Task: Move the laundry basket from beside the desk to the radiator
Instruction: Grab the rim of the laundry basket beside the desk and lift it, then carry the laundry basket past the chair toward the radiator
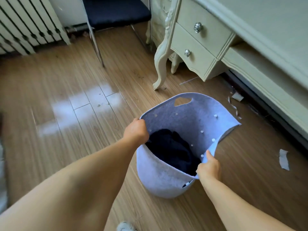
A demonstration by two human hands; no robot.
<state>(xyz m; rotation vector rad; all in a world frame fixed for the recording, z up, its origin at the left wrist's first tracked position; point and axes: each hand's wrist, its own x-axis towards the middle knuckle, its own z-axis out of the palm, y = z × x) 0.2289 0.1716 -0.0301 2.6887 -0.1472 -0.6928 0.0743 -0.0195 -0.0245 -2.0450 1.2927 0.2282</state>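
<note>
The laundry basket (pixel 166 177), a soft pale lilac felt tub, stands on the wooden floor (pixel 75 84) just in front of the cream desk (pixel 196 47), near its curved front leg. Its far wall rises highest and has an oval handle cut-out near the top edge; small white studs dot the inside of the wall. Dark navy clothing (pixel 171 150) lies bunched in the bottom.

The left hand (pixel 135 130) meets the rim on the basket's left side. Its grip is closed over the edge, fingers curled down on the outside of the felt and the wrist above the opening. The right hand (pixel 209 167) takes the near right part of the rim, where the felt folds into a flap; its grip is pinched shut on that flap, the thumb lying along the inner face and the fingers hidden behind it. Both bare forearms reach in from the lower edge of the view, the left one much nearer the camera.

The desk fills the upper right, with two drawers one above the other, each carrying a silver knob (pixel 198 27). Scraps of torn pale paper (pixel 284 161) lie on the floor to the right of the basket and along the dark base under the desk. Farther off, a chair (pixel 115 12) with a dark blue seat and thin metal legs stands beside the desk. The white radiator (pixel 28 25) sits at the top left corner, well apart from the basket, with a bright patch of light on the boards between them.
</note>
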